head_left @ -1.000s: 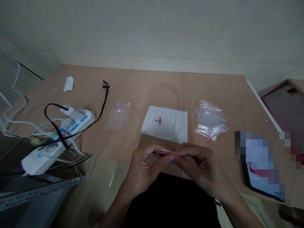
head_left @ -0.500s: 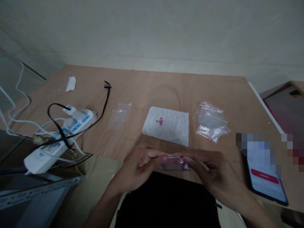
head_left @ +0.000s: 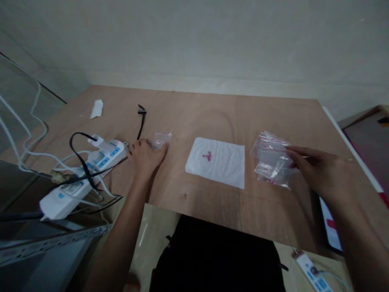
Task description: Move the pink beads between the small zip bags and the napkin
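At the left, my left hand (head_left: 145, 157) reaches over the clear zip bags (head_left: 161, 140), its thumb apart from the fingers and touching or just above them; part of the bags is hidden under it. My right hand (head_left: 322, 172) pinches the edge of a clear zip bag (head_left: 273, 160) with a red seal line, on top of the pile at the right. Small pinkish-red bits show through the plastic low in that pile. Between the hands lies a white cloth or tissue (head_left: 225, 168) with several small pink-red pieces (head_left: 208, 155) on it.
A white power strip (head_left: 106, 156) with plugs and tangled cables lies at the table's left edge. A phone (head_left: 330, 225) lies partly under my right arm. A white scrap (head_left: 97, 108) sits far left. Another power strip (head_left: 313, 271) is below the table's front edge.
My hands have moved apart from the small bag they held together in front of me. The left went to the left-hand bags, the right to the right-hand pile, where that bag now seems to lie.
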`<move>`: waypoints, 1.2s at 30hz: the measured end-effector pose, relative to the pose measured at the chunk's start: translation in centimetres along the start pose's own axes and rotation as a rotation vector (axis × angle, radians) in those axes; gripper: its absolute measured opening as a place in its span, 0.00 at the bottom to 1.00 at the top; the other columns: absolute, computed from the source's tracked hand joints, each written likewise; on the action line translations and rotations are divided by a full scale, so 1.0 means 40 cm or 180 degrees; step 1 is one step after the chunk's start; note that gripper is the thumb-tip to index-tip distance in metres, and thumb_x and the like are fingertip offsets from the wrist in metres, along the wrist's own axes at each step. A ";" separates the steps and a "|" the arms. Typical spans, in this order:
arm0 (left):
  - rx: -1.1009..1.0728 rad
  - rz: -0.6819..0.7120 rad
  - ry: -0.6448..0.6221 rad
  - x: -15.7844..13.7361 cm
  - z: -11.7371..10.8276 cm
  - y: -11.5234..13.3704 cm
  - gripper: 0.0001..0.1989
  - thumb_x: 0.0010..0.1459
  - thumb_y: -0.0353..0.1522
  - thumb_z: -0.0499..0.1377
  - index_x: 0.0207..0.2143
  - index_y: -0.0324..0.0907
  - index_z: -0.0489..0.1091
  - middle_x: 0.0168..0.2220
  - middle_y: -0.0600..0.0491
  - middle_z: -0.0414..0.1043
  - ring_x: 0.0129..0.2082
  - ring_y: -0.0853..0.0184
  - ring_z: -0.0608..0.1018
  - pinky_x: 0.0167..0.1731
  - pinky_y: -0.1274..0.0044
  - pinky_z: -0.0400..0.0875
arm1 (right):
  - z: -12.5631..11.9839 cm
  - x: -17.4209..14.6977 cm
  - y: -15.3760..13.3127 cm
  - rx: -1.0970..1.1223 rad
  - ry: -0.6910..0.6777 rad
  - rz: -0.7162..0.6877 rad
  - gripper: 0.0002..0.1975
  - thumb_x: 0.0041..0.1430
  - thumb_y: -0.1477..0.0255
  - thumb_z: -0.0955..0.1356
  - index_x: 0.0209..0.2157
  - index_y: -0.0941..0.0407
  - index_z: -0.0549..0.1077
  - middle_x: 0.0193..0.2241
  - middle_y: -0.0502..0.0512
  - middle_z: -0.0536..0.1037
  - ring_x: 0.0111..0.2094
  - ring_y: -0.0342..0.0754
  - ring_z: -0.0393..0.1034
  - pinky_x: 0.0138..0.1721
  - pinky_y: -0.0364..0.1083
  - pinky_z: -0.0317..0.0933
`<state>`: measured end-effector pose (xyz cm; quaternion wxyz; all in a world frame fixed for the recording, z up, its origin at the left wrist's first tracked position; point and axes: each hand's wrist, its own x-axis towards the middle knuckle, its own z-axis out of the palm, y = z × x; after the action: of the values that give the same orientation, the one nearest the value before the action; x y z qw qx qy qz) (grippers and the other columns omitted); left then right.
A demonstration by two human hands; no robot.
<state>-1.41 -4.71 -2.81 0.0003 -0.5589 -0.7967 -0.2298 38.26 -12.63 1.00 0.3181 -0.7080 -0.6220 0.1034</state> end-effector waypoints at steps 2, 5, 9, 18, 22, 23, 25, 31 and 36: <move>-0.0020 0.0079 0.0082 0.002 0.001 0.004 0.29 0.47 0.49 0.62 0.41 0.32 0.72 0.48 0.30 0.71 0.54 0.36 0.68 0.50 0.46 0.59 | 0.003 0.003 -0.007 -0.0529 0.0304 0.0057 0.11 0.60 0.61 0.66 0.38 0.51 0.78 0.26 0.56 0.75 0.29 0.56 0.71 0.34 0.56 0.63; -0.0080 0.0199 0.0267 -0.008 -0.004 0.008 0.27 0.49 0.46 0.62 0.43 0.33 0.72 0.47 0.34 0.73 0.53 0.39 0.70 0.51 0.48 0.60 | 0.034 -0.008 -0.067 -0.0585 0.0519 -0.0302 0.12 0.62 0.66 0.65 0.42 0.53 0.78 0.39 0.63 0.77 0.36 0.57 0.73 0.40 0.56 0.65; -0.0365 0.0477 0.0477 -0.034 -0.017 0.011 0.26 0.51 0.45 0.62 0.47 0.36 0.71 0.46 0.39 0.75 0.50 0.45 0.74 0.53 0.54 0.63 | 0.138 0.001 -0.170 -0.0018 -0.0144 -0.1167 0.11 0.62 0.74 0.65 0.41 0.55 0.78 0.40 0.60 0.79 0.42 0.56 0.74 0.43 0.56 0.68; -0.1523 0.1193 0.0120 -0.128 -0.022 0.003 0.29 0.53 0.40 0.63 0.55 0.40 0.62 0.46 0.45 0.72 0.41 0.61 0.76 0.40 0.69 0.73 | 0.287 0.098 -0.235 -0.0015 -0.1706 -0.2346 0.11 0.62 0.80 0.64 0.40 0.61 0.78 0.42 0.64 0.80 0.46 0.53 0.73 0.48 0.52 0.67; -0.1472 0.1617 0.0034 -0.149 -0.008 0.006 0.32 0.49 0.37 0.66 0.54 0.40 0.60 0.43 0.46 0.69 0.42 0.60 0.75 0.40 0.68 0.73 | 0.284 0.107 -0.235 -0.0180 -0.1792 -0.2521 0.09 0.62 0.78 0.66 0.38 0.61 0.79 0.38 0.63 0.80 0.42 0.53 0.73 0.45 0.50 0.67; -0.1484 0.1672 0.0032 -0.152 -0.006 0.010 0.32 0.48 0.37 0.67 0.54 0.40 0.59 0.44 0.46 0.69 0.43 0.59 0.75 0.41 0.68 0.73 | 0.285 0.108 -0.235 -0.0223 -0.1800 -0.2550 0.08 0.62 0.78 0.66 0.37 0.61 0.79 0.37 0.63 0.80 0.41 0.53 0.73 0.44 0.50 0.67; -0.1531 0.1718 0.0010 -0.156 -0.001 0.020 0.32 0.47 0.39 0.68 0.52 0.41 0.59 0.45 0.47 0.69 0.44 0.59 0.75 0.41 0.68 0.73 | 0.288 0.107 -0.236 -0.0297 -0.1794 -0.2596 0.08 0.62 0.78 0.66 0.36 0.62 0.79 0.37 0.63 0.80 0.41 0.53 0.73 0.44 0.50 0.67; -0.1724 0.1478 -0.0135 -0.164 0.007 0.050 0.26 0.48 0.37 0.67 0.46 0.41 0.62 0.39 0.50 0.71 0.38 0.61 0.77 0.37 0.70 0.74 | 0.308 0.106 -0.226 -0.0391 -0.1670 -0.2556 0.09 0.63 0.78 0.64 0.36 0.60 0.78 0.36 0.62 0.79 0.40 0.52 0.73 0.42 0.48 0.66; -0.1817 0.1541 -0.0229 -0.176 0.010 0.061 0.24 0.49 0.36 0.66 0.46 0.41 0.62 0.37 0.51 0.71 0.37 0.62 0.76 0.38 0.68 0.72 | 0.292 0.101 -0.234 -0.0270 -0.1595 -0.2406 0.10 0.62 0.80 0.64 0.33 0.61 0.78 0.35 0.62 0.80 0.37 0.51 0.73 0.40 0.47 0.65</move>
<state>3.50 -10.15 -4.09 -0.1292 -0.7164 -0.5449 -0.4161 25.13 -4.82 -1.63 0.1439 -0.3968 -0.8982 0.1227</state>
